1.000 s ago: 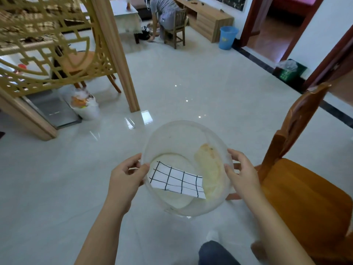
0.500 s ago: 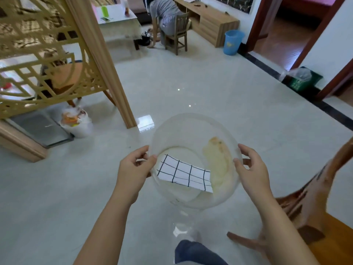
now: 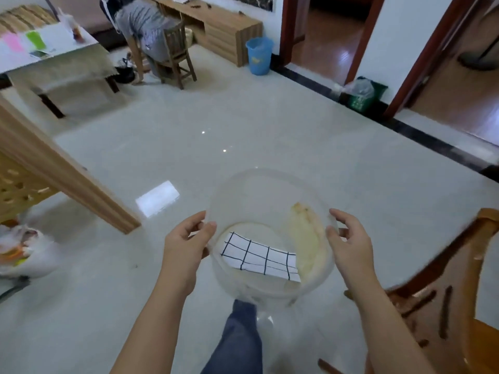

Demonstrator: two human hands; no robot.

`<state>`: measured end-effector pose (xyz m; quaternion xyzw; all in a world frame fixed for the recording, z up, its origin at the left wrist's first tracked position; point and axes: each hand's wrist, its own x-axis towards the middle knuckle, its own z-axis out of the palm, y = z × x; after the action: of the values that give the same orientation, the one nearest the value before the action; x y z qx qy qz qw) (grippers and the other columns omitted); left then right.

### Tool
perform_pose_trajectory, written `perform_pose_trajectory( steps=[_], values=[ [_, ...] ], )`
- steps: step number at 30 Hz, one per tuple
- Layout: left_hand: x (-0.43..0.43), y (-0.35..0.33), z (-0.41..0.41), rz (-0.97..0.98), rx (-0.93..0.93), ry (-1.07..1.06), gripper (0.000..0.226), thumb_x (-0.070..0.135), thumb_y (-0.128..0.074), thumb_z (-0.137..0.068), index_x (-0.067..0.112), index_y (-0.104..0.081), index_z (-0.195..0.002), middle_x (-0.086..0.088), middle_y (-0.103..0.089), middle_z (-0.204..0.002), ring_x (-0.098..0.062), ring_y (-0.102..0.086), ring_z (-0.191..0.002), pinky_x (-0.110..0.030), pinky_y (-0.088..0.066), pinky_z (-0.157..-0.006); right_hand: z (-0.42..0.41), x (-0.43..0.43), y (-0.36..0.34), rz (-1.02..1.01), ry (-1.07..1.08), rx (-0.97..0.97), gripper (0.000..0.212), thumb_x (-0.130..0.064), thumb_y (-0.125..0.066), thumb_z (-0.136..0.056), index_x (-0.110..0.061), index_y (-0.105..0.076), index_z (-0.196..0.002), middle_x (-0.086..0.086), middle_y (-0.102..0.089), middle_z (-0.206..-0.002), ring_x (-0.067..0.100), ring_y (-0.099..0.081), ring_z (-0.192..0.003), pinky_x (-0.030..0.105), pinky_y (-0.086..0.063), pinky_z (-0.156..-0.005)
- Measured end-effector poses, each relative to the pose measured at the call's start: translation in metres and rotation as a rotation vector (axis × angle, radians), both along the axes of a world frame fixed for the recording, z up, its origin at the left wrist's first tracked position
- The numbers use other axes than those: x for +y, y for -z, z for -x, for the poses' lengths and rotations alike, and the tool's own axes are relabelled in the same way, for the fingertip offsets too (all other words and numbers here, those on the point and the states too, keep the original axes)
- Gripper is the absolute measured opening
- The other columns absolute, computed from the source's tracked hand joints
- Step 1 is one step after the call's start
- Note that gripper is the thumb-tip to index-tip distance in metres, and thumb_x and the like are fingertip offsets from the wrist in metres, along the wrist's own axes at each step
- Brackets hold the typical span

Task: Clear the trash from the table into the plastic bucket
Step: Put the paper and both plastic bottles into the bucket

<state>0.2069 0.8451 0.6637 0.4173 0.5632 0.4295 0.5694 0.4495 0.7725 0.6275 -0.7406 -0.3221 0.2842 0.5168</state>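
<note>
Carrying the bucket [image 3: 270,201] over the floor [image 3: 270,117], the person is gripping its rim on both sides: the left hand [image 3: 186,241] is pinching the left edge between thumb and fingers, and the right hand [image 3: 348,244] is cupping the right edge, thumb on the rim. Both hands are clamped on the bucket, which is hanging in the air in front of the body, touching nothing else. Inside, a gridded paper [image 3: 260,257] is lying across the bottom and a yellowish peel [image 3: 307,238] is leaning against the right wall, so some trash seems to be collected. A table [image 3: 54,52] is standing well apart at the far left, with coloured sheets on it; whether those count as trash is unclear, so how much clearing is left cannot be told.
</note>
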Motion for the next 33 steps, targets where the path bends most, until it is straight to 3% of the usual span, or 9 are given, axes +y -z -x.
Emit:
perform_pose_trajectory(
  steps=[6, 10, 13, 17, 20, 26, 30, 33],
  values=[
    [0.118, -0.002, -0.078, -0.001, -0.008, 0.208, 0.024, 0.012, -0.061, -0.082, 0.018, -0.064, -0.105, -0.013, -0.058, -0.098, -0.006, -0.061, -0.067, -0.021, -0.052, -0.059, -0.062, 0.078, -0.006, 0.023, 0.178, -0.035, 0.035, -0.007, -0.051, -0.085, -0.028, -0.053, -0.113, -0.003, -0.055, -0.120, 0.016, -0.055, -0.089, 0.017, -0.040, -0.068],
    [0.193, -0.013, -0.141, -0.018, -0.015, 0.378, 0.028, 0.011, -0.059, -0.083, 0.015, -0.063, -0.110, -0.021, -0.057, -0.105, -0.015, -0.060, -0.077, -0.029, -0.053, -0.067, -0.113, 0.122, -0.023, 0.012, 0.305, -0.068, 0.035, -0.007, -0.051, -0.085, -0.028, -0.054, -0.112, -0.001, -0.055, -0.120, 0.018, -0.056, -0.091, 0.023, -0.042, -0.070],
    [0.235, -0.020, -0.196, -0.011, -0.027, 0.484, 0.026, 0.011, -0.058, -0.084, 0.017, -0.064, -0.108, -0.020, -0.057, -0.106, -0.020, -0.059, -0.081, -0.035, -0.052, -0.072, -0.152, 0.143, -0.032, 0.023, 0.414, -0.094, 0.035, -0.009, -0.052, -0.086, -0.028, -0.053, -0.115, -0.004, -0.054, -0.120, 0.016, -0.055, -0.094, 0.017, -0.041, -0.068],
    [0.272, -0.025, -0.266, -0.004, -0.070, 0.600, 0.021, 0.011, -0.058, -0.084, 0.022, -0.066, -0.099, -0.015, -0.060, -0.098, -0.014, -0.062, -0.076, -0.026, -0.053, -0.063, -0.196, 0.154, -0.038, -0.005, 0.558, -0.114, 0.034, -0.010, -0.052, -0.086, -0.032, -0.053, -0.112, -0.008, -0.053, -0.117, 0.007, -0.054, -0.091, 0.006, -0.043, -0.061],
    [0.295, -0.024, -0.328, -0.005, -0.071, 0.675, 0.022, 0.011, -0.058, -0.083, 0.021, -0.067, -0.100, -0.016, -0.063, -0.102, -0.014, -0.063, -0.078, -0.021, -0.051, -0.057, -0.240, 0.162, -0.036, -0.014, 0.657, -0.113, 0.035, -0.009, -0.052, -0.086, -0.028, -0.053, -0.115, -0.006, -0.054, -0.117, 0.007, -0.053, -0.090, 0.010, -0.042, -0.062],
    [0.317, -0.029, -0.462, -0.025, -0.078, 0.754, 0.023, 0.013, -0.057, -0.084, 0.017, -0.066, -0.104, -0.013, -0.067, -0.103, -0.013, -0.064, -0.080, -0.024, -0.050, -0.061, -0.351, 0.174, -0.041, -0.046, 0.793, -0.080, 0.037, -0.007, -0.053, -0.084, -0.025, -0.055, -0.116, -0.004, -0.056, -0.116, 0.006, -0.054, -0.087, 0.009, -0.042, -0.063],
    [0.322, -0.038, -0.548, -0.017, -0.096, 0.845, 0.023, 0.010, -0.057, -0.084, 0.018, -0.066, -0.103, -0.008, -0.068, -0.093, -0.010, -0.066, -0.074, -0.021, -0.051, -0.056, -0.420, 0.166, -0.049, -0.071, 0.868, -0.073, 0.036, -0.007, -0.054, -0.084, -0.025, -0.056, -0.116, 0.001, -0.059, -0.116, 0.014, -0.057, -0.093, 0.023, -0.049, -0.071],
    [0.320, -0.040, -0.609, -0.012, -0.108, 0.916, 0.021, 0.011, -0.058, -0.083, 0.023, -0.068, -0.097, -0.007, -0.068, -0.091, -0.011, -0.066, -0.073, -0.021, -0.052, -0.055, -0.465, 0.153, -0.052, -0.075, 0.921, -0.094, 0.034, -0.009, -0.055, -0.085, -0.026, -0.057, -0.114, -0.001, -0.059, -0.115, 0.009, -0.056, -0.090, 0.016, -0.047, -0.065]
  ],
)
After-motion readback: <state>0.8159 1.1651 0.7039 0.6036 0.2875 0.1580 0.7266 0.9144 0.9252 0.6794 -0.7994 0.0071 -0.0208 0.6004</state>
